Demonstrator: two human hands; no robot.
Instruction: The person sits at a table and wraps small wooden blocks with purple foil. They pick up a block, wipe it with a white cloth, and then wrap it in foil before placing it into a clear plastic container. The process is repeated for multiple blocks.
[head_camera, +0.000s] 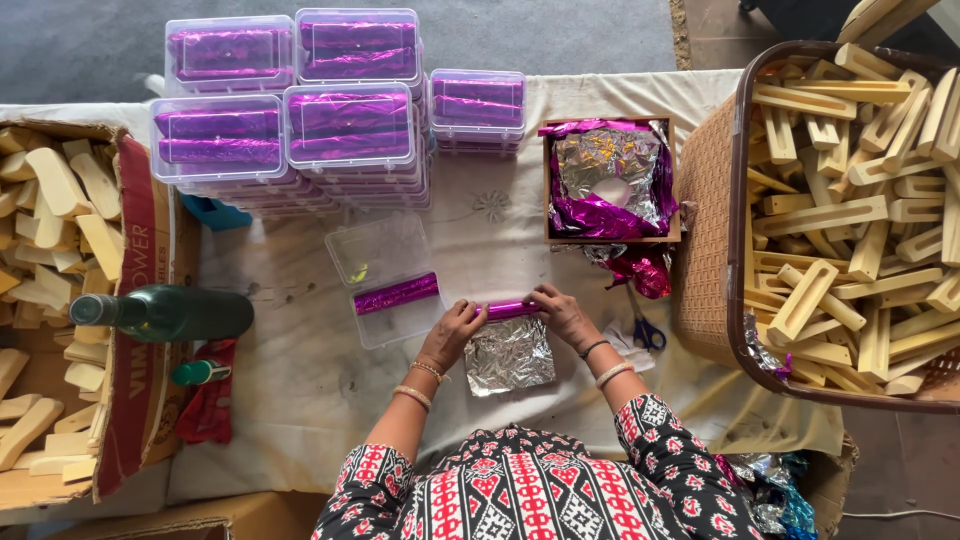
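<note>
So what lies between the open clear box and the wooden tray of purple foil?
In the head view, only bare white cloth separates the open clear box from the wooden tray; a faint flower-like mark shows on it.

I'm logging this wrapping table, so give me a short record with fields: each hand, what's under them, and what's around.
left hand: grips the left end of the purple foil roll
right hand: grips its right end
under the roll: silver foil sheet
beside it: open clear box holding one purple roll
back: stacked closed boxes
right: basket of wooden pieces
near right hand: scissors
</note>
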